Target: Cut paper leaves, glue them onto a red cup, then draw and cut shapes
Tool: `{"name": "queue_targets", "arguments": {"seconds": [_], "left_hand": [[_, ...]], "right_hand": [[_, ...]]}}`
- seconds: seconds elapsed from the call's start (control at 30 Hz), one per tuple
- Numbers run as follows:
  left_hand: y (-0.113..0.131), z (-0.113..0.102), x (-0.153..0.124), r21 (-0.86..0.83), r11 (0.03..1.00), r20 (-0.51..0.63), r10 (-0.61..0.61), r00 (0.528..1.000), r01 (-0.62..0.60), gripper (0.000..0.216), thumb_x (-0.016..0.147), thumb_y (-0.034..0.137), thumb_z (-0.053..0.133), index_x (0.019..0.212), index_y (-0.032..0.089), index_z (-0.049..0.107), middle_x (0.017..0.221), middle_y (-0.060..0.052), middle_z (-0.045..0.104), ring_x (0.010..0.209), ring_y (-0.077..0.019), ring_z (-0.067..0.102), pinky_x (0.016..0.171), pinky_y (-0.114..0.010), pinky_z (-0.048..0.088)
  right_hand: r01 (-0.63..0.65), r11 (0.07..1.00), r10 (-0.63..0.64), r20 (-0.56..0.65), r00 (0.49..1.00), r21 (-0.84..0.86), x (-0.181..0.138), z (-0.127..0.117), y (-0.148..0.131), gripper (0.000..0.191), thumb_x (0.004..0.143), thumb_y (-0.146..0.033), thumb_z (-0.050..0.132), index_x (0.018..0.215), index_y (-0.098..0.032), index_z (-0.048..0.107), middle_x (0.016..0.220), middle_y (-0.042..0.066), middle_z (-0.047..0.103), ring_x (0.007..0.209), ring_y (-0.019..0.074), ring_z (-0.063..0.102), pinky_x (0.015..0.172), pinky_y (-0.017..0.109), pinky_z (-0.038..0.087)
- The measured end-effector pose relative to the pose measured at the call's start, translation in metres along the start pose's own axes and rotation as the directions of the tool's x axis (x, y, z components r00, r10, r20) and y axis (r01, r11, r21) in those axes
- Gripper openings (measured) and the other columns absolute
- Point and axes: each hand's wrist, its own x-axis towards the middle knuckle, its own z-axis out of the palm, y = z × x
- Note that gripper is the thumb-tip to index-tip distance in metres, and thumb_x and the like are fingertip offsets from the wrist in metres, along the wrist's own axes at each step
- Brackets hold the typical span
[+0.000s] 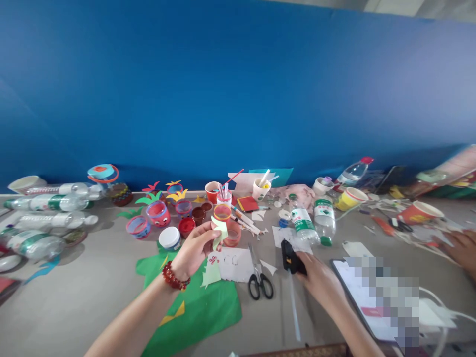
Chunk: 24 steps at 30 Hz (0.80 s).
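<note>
My left hand (198, 246), with a red bead bracelet at the wrist, pinches a small pale green paper piece (220, 233) above the table. Just behind that paper stand small red and orange painted cups, one of them an orange-rimmed cup (222, 213). A black hot glue gun (288, 255) is in the grip of my right hand (311, 270), and a long translucent glue stick (294, 310) trails from its rear. Between my hands lie black-handled scissors (260, 285) and white paper (236, 264) with small drawings. Green felt-like sheet (208, 310) spreads under my left forearm.
Plastic bottles (55, 202) lie at the left. Painted cups with paper leaves (158, 213) stand behind my left hand. More bottles (303, 223) and paper cups (351, 198) are at the right, with a tablet (357, 292) nearer. Another person's hand (459, 248) rests at the right edge.
</note>
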Motion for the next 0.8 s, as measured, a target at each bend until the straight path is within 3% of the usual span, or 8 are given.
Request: {"name": "queue_targets", "arguments": {"seconds": [0.23, 0.33, 0.4, 0.47, 0.6, 0.67, 0.8], "left_hand": [[-0.005, 0.008, -0.003, 0.357, 0.93, 0.052, 0.072, 0.996, -0.086, 0.027, 0.076, 0.037, 0.07, 0.073, 0.014, 0.056, 0.063, 0.002, 0.054, 0.054, -0.0078, 0.047, 0.051, -0.02, 0.036], [-0.004, 0.006, -0.004, 0.434, 0.894, 0.068, 0.094, 0.993, -0.114, 0.027, 0.078, 0.039, 0.066, 0.074, 0.015, 0.055, 0.064, 0.002, 0.052, 0.054, -0.0082, 0.047, 0.052, -0.021, 0.036], [-0.004, 0.004, -0.004, 0.498, 0.86, 0.085, 0.081, 0.993, -0.113, 0.024, 0.079, 0.036, 0.063, 0.075, 0.015, 0.054, 0.064, 0.002, 0.052, 0.054, -0.0085, 0.048, 0.052, -0.021, 0.036], [-0.003, 0.003, -0.003, 0.599, 0.793, 0.111, 0.06, 0.992, -0.115, 0.018, 0.08, 0.031, 0.06, 0.074, 0.015, 0.053, 0.063, 0.003, 0.052, 0.054, -0.0087, 0.047, 0.052, -0.021, 0.034], [-0.005, 0.006, -0.004, 0.804, 0.552, 0.205, 0.088, 0.975, -0.219, 0.008, 0.077, 0.019, 0.054, 0.07, 0.016, 0.052, 0.063, 0.003, 0.051, 0.058, -0.0095, 0.046, 0.054, -0.021, 0.033], [-0.005, 0.009, -0.006, 0.863, 0.424, 0.252, 0.112, 0.961, -0.275, 0.007, 0.075, 0.015, 0.053, 0.069, 0.017, 0.052, 0.063, 0.004, 0.051, 0.059, -0.0102, 0.046, 0.056, -0.022, 0.033], [-0.002, 0.012, -0.012, 0.924, 0.243, 0.272, 0.119, 0.955, -0.294, 0.007, 0.069, 0.011, 0.053, 0.069, 0.018, 0.052, 0.063, 0.004, 0.054, 0.058, -0.0111, 0.047, 0.055, -0.023, 0.032]], "right_hand": [[0.034, 0.998, -0.03, 0.072, 0.997, -0.053, 0.009, -0.011, -0.007, 0.04, 0.081, -0.023, 0.049, 0.12, -0.018, 0.058, 0.112, 0.014, 0.067, 0.103, 0.0314, 0.064, 0.085, 0.043, 0.051], [0.055, 0.991, -0.046, 0.073, 0.996, -0.123, 0.012, -0.029, -0.016, 0.034, 0.077, -0.026, 0.056, 0.11, -0.02, 0.064, 0.1, 0.012, 0.07, 0.091, 0.0327, 0.066, 0.075, 0.042, 0.052], [0.047, 0.993, -0.046, 0.013, 0.999, -0.107, 0.014, -0.044, -0.032, 0.024, 0.078, -0.028, 0.058, 0.099, -0.021, 0.067, 0.093, 0.012, 0.071, 0.084, 0.0314, 0.066, 0.069, 0.04, 0.051], [0.039, 0.997, -0.032, -0.098, 0.995, 0.073, 0.02, -0.059, -0.057, 0.02, 0.086, -0.034, 0.055, 0.095, -0.021, 0.067, 0.091, 0.01, 0.071, 0.08, 0.0268, 0.067, 0.069, 0.036, 0.051], [0.132, 0.812, -0.168, 0.011, 0.986, 0.568, 0.047, -0.074, -0.117, 0.018, 0.09, -0.035, 0.055, 0.101, -0.024, 0.064, 0.092, 0.004, 0.07, 0.077, 0.0178, 0.066, 0.067, 0.026, 0.052], [0.207, 0.727, -0.299, 0.03, 0.954, 0.655, 0.062, -0.073, -0.141, 0.019, 0.087, -0.028, 0.058, 0.104, -0.023, 0.064, 0.097, 0.004, 0.069, 0.081, 0.0175, 0.065, 0.074, 0.027, 0.051], [0.199, 0.697, -0.345, 0.079, 0.935, 0.689, 0.082, -0.062, -0.17, 0.008, 0.076, -0.015, 0.059, 0.081, -0.02, 0.06, 0.079, 0.0, 0.064, 0.071, 0.0154, 0.059, 0.067, 0.026, 0.046]]}}
